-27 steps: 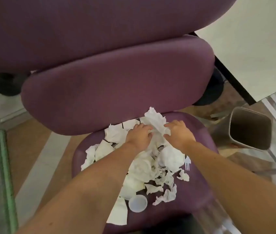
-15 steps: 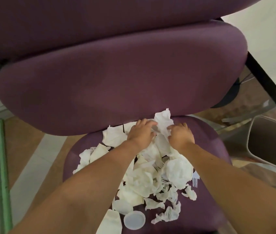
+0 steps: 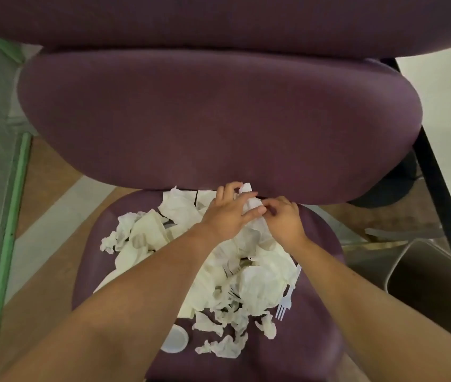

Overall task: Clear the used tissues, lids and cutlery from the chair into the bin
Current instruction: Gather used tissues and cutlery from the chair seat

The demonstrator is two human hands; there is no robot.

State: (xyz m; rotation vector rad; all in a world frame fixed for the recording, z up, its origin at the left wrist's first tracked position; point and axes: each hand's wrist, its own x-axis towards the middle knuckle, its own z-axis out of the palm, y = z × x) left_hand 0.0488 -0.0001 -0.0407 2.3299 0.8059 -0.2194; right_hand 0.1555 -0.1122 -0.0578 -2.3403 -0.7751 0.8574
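A heap of crumpled white tissues (image 3: 257, 282) covers the purple chair seat (image 3: 315, 340). A white plastic fork (image 3: 287, 296) lies at the heap's right edge and a round translucent lid (image 3: 176, 339) sits at its near side. At the far end of the heap, close under the backrest, my left hand (image 3: 227, 213) and my right hand (image 3: 283, 221) meet on one tissue wad (image 3: 251, 201). Both hands have fingers curled round that wad. The grey bin (image 3: 436, 285) stands open on the floor to the right of the chair.
The chair's purple backrest (image 3: 218, 119) overhangs the far part of the seat just above my hands. A pale table with a black leg (image 3: 439, 188) stands at the right behind the bin. A green-edged mat (image 3: 4, 216) runs along the left floor.
The view has moved closer to the chair. Both hands have drawn together at the far end of the heap and gathered the tissue wad between them.
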